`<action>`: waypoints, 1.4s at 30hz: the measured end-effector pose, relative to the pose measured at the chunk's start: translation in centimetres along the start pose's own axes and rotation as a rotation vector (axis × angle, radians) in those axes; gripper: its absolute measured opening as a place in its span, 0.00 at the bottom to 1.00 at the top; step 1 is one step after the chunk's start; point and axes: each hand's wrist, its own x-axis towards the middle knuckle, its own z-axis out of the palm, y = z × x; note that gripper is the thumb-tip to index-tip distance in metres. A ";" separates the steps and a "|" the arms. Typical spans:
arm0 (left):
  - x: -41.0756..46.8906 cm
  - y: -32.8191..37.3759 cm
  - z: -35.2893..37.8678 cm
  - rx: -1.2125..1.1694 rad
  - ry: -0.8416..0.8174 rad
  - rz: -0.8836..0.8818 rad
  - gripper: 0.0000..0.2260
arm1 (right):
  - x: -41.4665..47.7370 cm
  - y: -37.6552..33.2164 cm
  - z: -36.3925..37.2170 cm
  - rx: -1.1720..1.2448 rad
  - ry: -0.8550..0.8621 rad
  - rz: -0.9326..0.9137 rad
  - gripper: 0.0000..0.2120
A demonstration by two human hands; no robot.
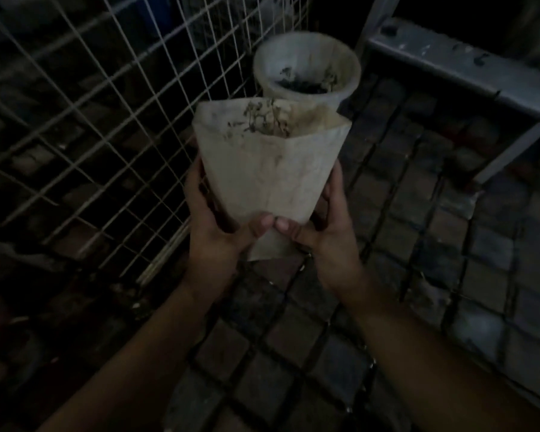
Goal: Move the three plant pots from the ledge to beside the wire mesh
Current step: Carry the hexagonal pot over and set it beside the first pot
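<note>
I hold a pale, angular-sided plant pot (272, 173) with dried stems inside, lifted above the paving. My left hand (212, 219) grips its lower left side and my right hand (321, 222) grips its lower right side, thumbs meeting at the front. Behind it a round pale pot (306, 67) with dark soil stands on the ground right beside the white wire mesh (113, 120), which fills the left of the view. No third pot is in view.
Dark square paving stones (402, 244) cover the ground at centre and right. A grey metal frame or step (462, 67) stands at the upper right, close to the round pot. The scene is very dim.
</note>
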 end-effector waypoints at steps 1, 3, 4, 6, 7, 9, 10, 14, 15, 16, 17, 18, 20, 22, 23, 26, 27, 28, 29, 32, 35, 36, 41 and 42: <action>0.1 -1.7 0.2 0.001 0.015 0.013 0.46 | 0.0 1.4 0.0 -0.003 0.005 -0.003 0.54; 0.4 -4.7 0.9 0.016 0.023 0.030 0.47 | 0.6 3.9 -0.3 -0.013 0.018 -0.014 0.55; 0.6 -6.0 1.1 0.022 0.019 0.028 0.47 | 1.0 5.0 -0.4 -0.007 0.030 -0.023 0.55; 1.2 -8.1 1.5 0.021 0.004 0.031 0.46 | 1.7 6.8 -0.8 0.013 0.078 -0.031 0.55; 1.6 -8.9 1.5 0.018 0.008 0.035 0.46 | 2.1 7.7 -0.9 0.024 0.099 -0.034 0.55; 2.5 -10.1 1.8 -0.024 0.036 0.043 0.45 | 2.6 8.6 -1.1 0.023 0.115 -0.043 0.55; 2.8 -10.5 2.3 -0.050 0.052 0.056 0.45 | 2.9 8.9 -1.2 0.018 0.110 -0.051 0.55; 3.7 -10.8 3.9 -0.099 0.089 0.088 0.47 | 4.4 9.0 -2.5 0.008 0.070 -0.089 0.53; 3.7 -10.5 4.2 -0.090 0.084 0.092 0.50 | 4.7 8.5 -2.8 0.007 0.056 -0.096 0.53; 3.7 -10.1 4.3 -0.078 0.078 0.089 0.53 | 4.9 7.9 -3.0 0.010 0.045 -0.098 0.53; 3.6 -9.6 4.4 -0.067 0.078 0.084 0.56 | 4.9 7.3 -3.1 0.010 0.039 -0.097 0.52; 3.7 -9.2 4.4 -0.061 0.078 0.081 0.56 | 4.8 6.8 -3.1 0.007 0.038 -0.099 0.52; 3.7 -8.8 4.0 -0.051 0.055 0.075 0.53 | 4.4 6.4 -3.0 -0.003 0.040 -0.099 0.54; 3.9 -8.8 3.3 -0.020 0.012 0.069 0.52 | 4.0 6.7 -2.9 -0.003 0.044 -0.108 0.56; 3.9 -8.9 2.9 -0.004 -0.012 0.067 0.53 | 3.9 7.1 -2.9 0.008 0.047 -0.105 0.55; 3.8 -9.1 2.2 0.043 -0.067 0.061 0.60 | 3.6 7.8 -3.0 -0.009 0.049 -0.111 0.53; 3.7 -9.1 2.0 0.059 -0.081 0.052 0.63 | 3.7 8.0 -3.0 -0.030 0.043 -0.120 0.52; 3.7 -9.1 1.9 0.072 -0.095 0.039 0.66 | 3.8 8.2 -3.0 -0.050 0.033 -0.125 0.52; 3.7 -9.1 1.8 0.080 -0.106 0.028 0.67 | 3.9 8.5 -2.9 -0.062 0.023 -0.127 0.51; 4.4 -9.6 1.2 0.105 -0.118 0.020 0.66 | 4.4 9.5 -2.6 -0.061 -0.002 -0.134 0.50; 5.2 -10.6 0.5 0.132 -0.120 -0.005 0.66 | 5.5 10.7 -2.3 -0.002 -0.041 -0.125 0.47; 5.4 -10.9 0.3 0.130 -0.120 -0.016 0.64 | 5.9 11.0 -2.3 0.033 -0.053 -0.113 0.45; 7.2 -12.9 -0.6 0.171 -0.123 -0.018 0.67 | 7.5 12.4 -1.9 0.157 -0.031 -0.020 0.38; 7.6 -13.2 -0.7 0.197 -0.124 -0.013 0.67 | 7.6 12.6 -1.8 0.168 -0.016 -0.010 0.38</action>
